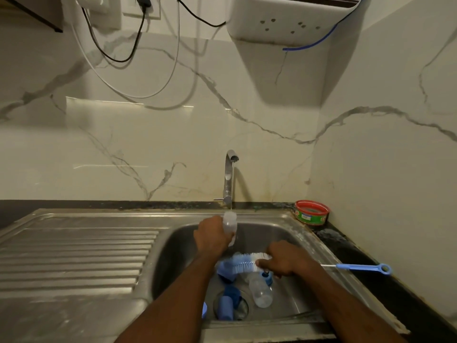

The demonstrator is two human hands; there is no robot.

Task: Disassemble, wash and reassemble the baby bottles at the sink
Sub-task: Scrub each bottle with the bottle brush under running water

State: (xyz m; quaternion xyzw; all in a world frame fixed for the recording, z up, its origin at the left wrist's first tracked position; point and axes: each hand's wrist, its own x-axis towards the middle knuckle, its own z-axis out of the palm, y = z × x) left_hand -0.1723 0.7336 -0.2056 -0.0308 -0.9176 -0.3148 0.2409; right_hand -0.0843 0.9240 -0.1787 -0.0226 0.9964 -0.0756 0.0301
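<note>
Marble-veined wall panels rise behind a steel sink (304,240) set into a dark counter, with a ribbed draining board (74,253) stretching away on the sink's left. At the back rim of the sink stands a chrome tap (228,177), and a thin stream of water falls from its spout.

Under that stream, just above the basin, the left hand (212,235) grips a clear baby bottle (230,225) — fingers curled round its body, the bottle held roughly upright with its top end toward the tap. Nearer the front of the sink, the right hand (284,261) is closed round a bottle brush (243,263); the white and blue bristle head points left toward the other hand, and the thin wire shaft with its blue handle (363,268) sticks out to the right, across the sink's right rim.

Down in the basin, below the brush, a second clear bottle (259,290) lies on its side beside the drain. Several blue parts (228,300) lie around the drain — probably caps and collars, though the blur makes it hard to tell which is which. A small blue piece (268,278) sits just under the right hand.

On the counter at the sink's back right corner sits a round tub (312,212) with a red rim and a green label. High on the wall above the tap hangs a white appliance (284,18), with black and white cables (118,55) looping down to its left.
</note>
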